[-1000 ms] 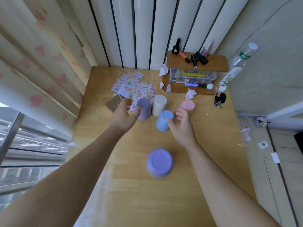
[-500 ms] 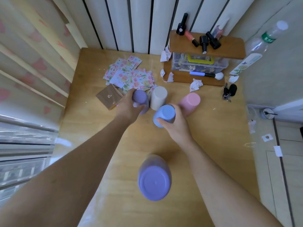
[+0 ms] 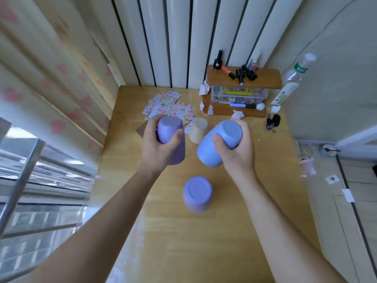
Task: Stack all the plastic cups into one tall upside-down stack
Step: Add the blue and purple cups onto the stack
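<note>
My left hand grips a purple cup upside down, lifted off the wooden table. My right hand holds a blue cup upside down and tilted, also in the air. Between the two hands a cream cup stands upside down on the table. A second purple cup stands upside down nearer to me, below both hands. The pink cup seen earlier is hidden, probably behind my right hand.
A spread of colourful cards lies at the back left. A wooden shelf with nail polish bottles and a clear box stands at the back right, with a plastic bottle, keys and crumpled paper nearby.
Both hands closed on their cups and lifted them off the table toward me: the left took the purple cup, the right the blue cup. The pink cup went out of sight.
</note>
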